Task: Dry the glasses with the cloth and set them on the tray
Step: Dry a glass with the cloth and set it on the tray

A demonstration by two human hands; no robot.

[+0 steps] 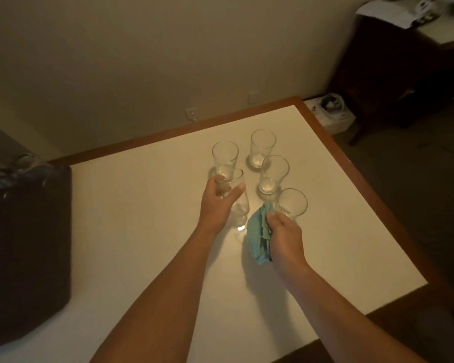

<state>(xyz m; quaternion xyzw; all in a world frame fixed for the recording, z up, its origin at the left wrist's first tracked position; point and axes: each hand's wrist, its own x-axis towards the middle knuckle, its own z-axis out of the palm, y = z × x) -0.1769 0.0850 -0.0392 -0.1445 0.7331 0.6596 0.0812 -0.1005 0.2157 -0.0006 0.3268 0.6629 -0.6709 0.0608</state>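
A: Left hand point(218, 203) is gripping one glass point(236, 203) at centre frame, tilted, thumb across its wall. Right hand point(283, 237) is clutching the teal cloth point(258, 238) just right of it.

B: Advice for the drying: bring the cloth into the mouth, turn the glass slowly, and hold firmly, since wet glass probably slips.

A: Four other glasses point(262, 148) are standing upright above the hands. A dark tray point(26, 244) is lying at left frame.

B: The tabletop point(142, 205) is pale with a wooden border; a beige wall point(142, 61) is filling the upper frame, dark furniture point(393, 74) upper right.
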